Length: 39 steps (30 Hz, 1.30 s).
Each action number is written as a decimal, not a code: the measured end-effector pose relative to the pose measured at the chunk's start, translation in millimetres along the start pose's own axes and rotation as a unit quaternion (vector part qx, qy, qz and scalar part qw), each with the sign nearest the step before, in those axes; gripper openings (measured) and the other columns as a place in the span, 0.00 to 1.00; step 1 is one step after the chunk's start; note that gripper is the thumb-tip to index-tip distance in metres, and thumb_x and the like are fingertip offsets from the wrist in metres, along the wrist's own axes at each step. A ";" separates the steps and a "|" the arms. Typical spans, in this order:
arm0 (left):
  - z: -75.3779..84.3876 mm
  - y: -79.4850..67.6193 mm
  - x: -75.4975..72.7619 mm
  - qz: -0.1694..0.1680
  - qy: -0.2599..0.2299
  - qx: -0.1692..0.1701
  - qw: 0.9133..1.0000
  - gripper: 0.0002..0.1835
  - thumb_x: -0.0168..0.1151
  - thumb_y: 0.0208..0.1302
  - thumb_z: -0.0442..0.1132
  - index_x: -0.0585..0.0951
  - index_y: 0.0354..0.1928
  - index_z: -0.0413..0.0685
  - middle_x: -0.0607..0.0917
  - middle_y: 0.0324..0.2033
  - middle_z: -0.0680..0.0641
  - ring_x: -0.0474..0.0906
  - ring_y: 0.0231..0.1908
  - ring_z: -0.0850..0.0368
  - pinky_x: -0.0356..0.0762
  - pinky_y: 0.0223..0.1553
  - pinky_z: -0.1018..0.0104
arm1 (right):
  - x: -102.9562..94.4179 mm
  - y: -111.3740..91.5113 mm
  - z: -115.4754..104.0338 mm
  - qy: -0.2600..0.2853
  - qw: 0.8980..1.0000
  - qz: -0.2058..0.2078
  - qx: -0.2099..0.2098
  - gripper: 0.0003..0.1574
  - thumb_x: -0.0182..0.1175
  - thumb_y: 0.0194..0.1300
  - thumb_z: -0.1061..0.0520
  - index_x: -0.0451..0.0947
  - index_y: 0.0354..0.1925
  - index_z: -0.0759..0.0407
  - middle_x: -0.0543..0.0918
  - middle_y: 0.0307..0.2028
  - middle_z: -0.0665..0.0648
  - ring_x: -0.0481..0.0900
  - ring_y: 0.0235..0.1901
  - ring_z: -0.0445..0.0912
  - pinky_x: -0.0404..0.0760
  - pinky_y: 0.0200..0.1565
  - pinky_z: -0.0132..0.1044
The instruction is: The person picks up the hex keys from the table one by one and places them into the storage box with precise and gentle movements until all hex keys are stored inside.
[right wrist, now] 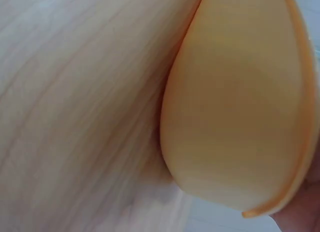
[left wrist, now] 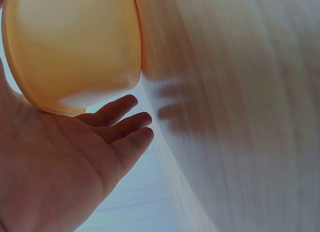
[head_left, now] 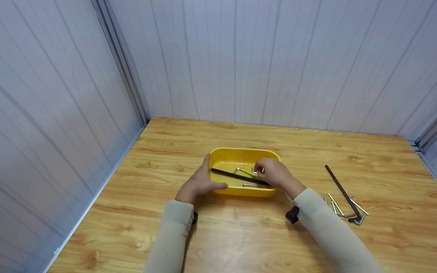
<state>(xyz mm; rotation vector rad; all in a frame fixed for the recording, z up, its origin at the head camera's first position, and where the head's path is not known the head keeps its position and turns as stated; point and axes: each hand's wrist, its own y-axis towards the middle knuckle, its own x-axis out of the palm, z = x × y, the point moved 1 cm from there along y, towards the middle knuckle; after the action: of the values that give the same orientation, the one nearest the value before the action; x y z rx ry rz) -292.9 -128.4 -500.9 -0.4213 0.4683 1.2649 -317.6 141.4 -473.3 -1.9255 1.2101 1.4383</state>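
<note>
A yellow plastic tub [head_left: 246, 192] stands on the table, holding a long black rod [head_left: 237, 175], a yellow-green rod [head_left: 247, 173] and a silver bent rod [head_left: 252, 185]. My left hand [head_left: 198, 182] spans the tub's left end, its thumb lying along the front rim. In the left wrist view, the palm meets the rim and several fingers extend past the tub wall. My right hand [head_left: 275, 173] reaches over the tub's right side, fingers curled down inside. Its fingertips pinch a small silver metal piece [head_left: 254, 172], mostly hidden by the hand.
On the table to the right lie a long black L-shaped rod [head_left: 340, 188] and several smaller silver bent rods [head_left: 359, 206], bunched around its bent end. The wood-grain table [head_left: 241, 235] meets pale panel walls [head_left: 233, 68] at the back and sides.
</note>
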 end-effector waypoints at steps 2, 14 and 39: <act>-0.5 0.3 -0.1 0.001 -0.001 0.001 1.000 0.72 0.79 0.37 0.57 0.37 0.77 0.53 0.58 0.73 0.43 0.60 0.68 0.49 0.55 0.70 0.51 | 1.9 1.5 0.2 0.003 1.000 -0.006 0.009 0.07 0.59 0.60 0.62 0.84 0.35 0.58 0.84 0.34 0.54 0.78 0.34 0.45 0.80 0.39 0.43; 0.6 -1.1 -1.3 -0.003 0.013 -0.013 1.000 0.71 0.77 0.39 0.58 0.36 0.77 0.54 0.59 0.72 0.44 0.63 0.65 0.48 0.58 0.68 0.51 | 7.1 7.0 -0.9 -0.011 0.999 -0.036 0.015 0.06 0.61 0.57 0.62 0.85 0.33 0.56 0.85 0.31 0.51 0.77 0.30 0.42 0.80 0.37 0.41; -1.1 -1.5 -1.7 0.002 -0.009 0.012 1.000 0.70 0.78 0.38 0.54 0.38 0.77 0.54 0.63 0.70 0.43 0.65 0.63 0.47 0.59 0.67 0.51 | 11.8 9.7 -1.9 -0.046 0.997 -0.058 -0.005 0.10 0.58 0.58 0.66 0.86 0.33 0.58 0.86 0.33 0.54 0.81 0.35 0.46 0.82 0.42 0.43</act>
<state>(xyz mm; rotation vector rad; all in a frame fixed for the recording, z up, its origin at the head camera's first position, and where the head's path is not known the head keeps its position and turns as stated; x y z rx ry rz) -292.0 -130.8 -500.8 -0.3884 0.4696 1.2638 -323.9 130.5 -482.0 -1.8806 1.0343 1.4587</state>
